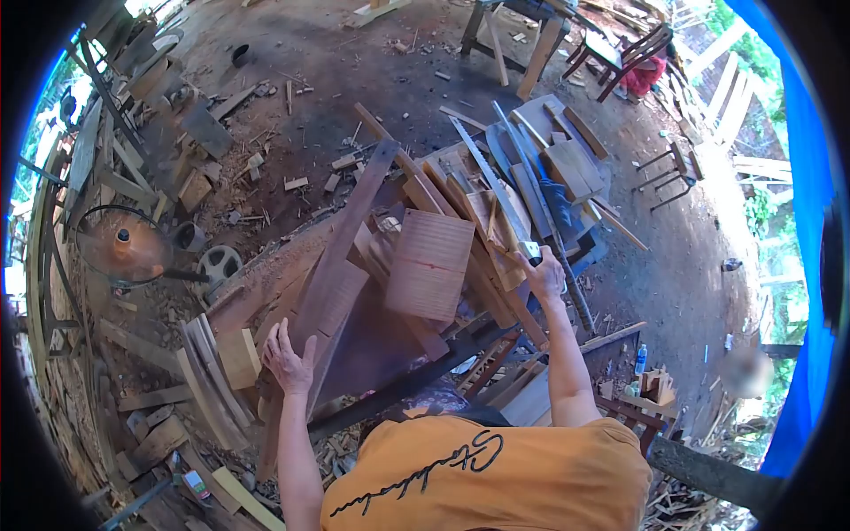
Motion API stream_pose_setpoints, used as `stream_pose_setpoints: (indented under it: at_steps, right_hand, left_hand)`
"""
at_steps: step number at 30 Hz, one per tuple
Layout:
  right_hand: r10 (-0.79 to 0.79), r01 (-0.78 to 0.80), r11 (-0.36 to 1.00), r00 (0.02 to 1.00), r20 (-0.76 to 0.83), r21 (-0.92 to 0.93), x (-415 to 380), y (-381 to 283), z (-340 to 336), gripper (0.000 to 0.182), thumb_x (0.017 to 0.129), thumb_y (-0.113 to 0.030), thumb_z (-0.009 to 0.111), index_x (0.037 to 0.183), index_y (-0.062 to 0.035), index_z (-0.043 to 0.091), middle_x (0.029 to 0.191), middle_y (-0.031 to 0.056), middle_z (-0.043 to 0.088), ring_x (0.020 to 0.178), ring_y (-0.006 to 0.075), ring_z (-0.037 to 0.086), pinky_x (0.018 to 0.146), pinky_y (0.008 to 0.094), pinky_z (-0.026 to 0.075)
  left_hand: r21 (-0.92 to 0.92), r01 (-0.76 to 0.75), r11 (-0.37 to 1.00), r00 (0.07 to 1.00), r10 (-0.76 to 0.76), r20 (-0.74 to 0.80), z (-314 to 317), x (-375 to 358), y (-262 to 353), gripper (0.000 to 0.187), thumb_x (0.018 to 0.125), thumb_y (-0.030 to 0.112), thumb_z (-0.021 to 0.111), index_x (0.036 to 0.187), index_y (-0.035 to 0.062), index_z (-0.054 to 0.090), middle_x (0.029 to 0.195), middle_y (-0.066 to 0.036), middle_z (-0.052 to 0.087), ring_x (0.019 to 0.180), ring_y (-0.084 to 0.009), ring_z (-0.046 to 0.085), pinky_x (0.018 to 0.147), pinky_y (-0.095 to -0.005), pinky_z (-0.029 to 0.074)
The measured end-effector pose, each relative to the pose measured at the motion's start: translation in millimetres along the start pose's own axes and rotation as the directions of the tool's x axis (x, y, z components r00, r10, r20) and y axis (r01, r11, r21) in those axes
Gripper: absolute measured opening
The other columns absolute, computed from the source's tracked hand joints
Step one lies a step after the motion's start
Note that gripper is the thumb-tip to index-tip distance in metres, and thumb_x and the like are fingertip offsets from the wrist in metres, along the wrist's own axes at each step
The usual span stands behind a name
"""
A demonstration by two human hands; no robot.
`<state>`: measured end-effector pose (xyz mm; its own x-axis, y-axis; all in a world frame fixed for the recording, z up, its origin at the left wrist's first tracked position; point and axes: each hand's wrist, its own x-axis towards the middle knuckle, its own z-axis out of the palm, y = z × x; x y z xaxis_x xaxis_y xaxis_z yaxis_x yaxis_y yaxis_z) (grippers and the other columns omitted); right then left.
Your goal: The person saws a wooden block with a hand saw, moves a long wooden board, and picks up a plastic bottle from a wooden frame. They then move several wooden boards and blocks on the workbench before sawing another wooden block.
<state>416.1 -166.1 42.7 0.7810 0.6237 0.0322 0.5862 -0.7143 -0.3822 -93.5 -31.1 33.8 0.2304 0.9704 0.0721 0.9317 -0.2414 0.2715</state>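
My right hand (545, 276) is wrapped round the handle of a handsaw (492, 183), whose long pale blade points away over a pile of boards. On the near left, my left hand (289, 361) has its fingers spread beside the lower end of a long dark plank (347, 230). Nothing shows in its grasp. Between the two hands lies a wide flat board (431, 264) with a reddish line across it. A small light block (239, 357) stands just left of my left fingers, next to several curved wooden pieces (211, 376).
A round fan (124, 248) stands at the left among scrap wood. Offcuts (345, 161) litter the dirt floor. Farther off are a wooden chair (620, 58) and a small stool (670, 173). A water bottle (641, 358) is at the right, and a blue tarp (807, 265) hangs beyond.
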Motion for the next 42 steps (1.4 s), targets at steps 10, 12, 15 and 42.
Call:
stream_pose_setpoints:
  at_steps: [10,12,15,42]
  right_hand:
    - [-0.232,0.238,0.966,0.97,-0.071,0.097,18,33,31,0.058,0.086,-0.05,0.064,0.115,-0.0001,0.056,0.107,0.0188,0.055,0.101,0.0373,0.051,0.089,0.0456,0.041]
    - [-0.257,0.264,0.965,0.951,-0.172,0.015,14,22,26,0.047,0.089,-0.04,0.064,0.114,-0.0003,0.056,0.105,0.0184,0.055,0.1,0.0364,0.051,0.089,0.0455,0.041]
    - [-0.283,0.336,0.937,0.889,-0.36,0.094,-6,-18,13,0.036,0.091,-0.029,0.064,0.112,-0.0006,0.056,0.102,0.0182,0.055,0.097,0.0358,0.051,0.086,0.0442,0.043]
    - [0.027,-0.319,0.551,0.93,0.366,0.771,-76,-107,69,0.046,0.079,-0.032,0.079,0.097,-0.0008,0.049,0.087,0.0088,0.058,0.082,0.0157,0.055,0.074,0.0319,0.047]
  left_hand:
    - [0.184,-0.005,0.983,1.0,0.01,-0.028,8,-1,7,0.072,0.083,0.059,0.06,0.141,0.0181,0.044,0.135,-0.012,0.045,0.125,-0.0309,0.041,0.104,-0.0484,0.03]
    - [0.203,-0.008,0.979,0.999,0.018,-0.044,8,0,7,0.071,0.083,0.058,0.061,0.14,0.0177,0.045,0.135,-0.011,0.045,0.125,-0.0298,0.042,0.104,-0.0471,0.03]
    - [0.201,-0.004,0.98,0.998,0.016,-0.056,6,0,10,0.07,0.083,0.056,0.062,0.139,0.0174,0.046,0.134,-0.011,0.046,0.124,-0.0292,0.042,0.103,-0.0472,0.031]
    - [0.228,0.013,0.974,0.995,0.011,-0.101,9,0,14,0.067,0.082,0.054,0.064,0.137,0.0173,0.049,0.132,-0.012,0.049,0.123,-0.0301,0.045,0.102,-0.0473,0.033]
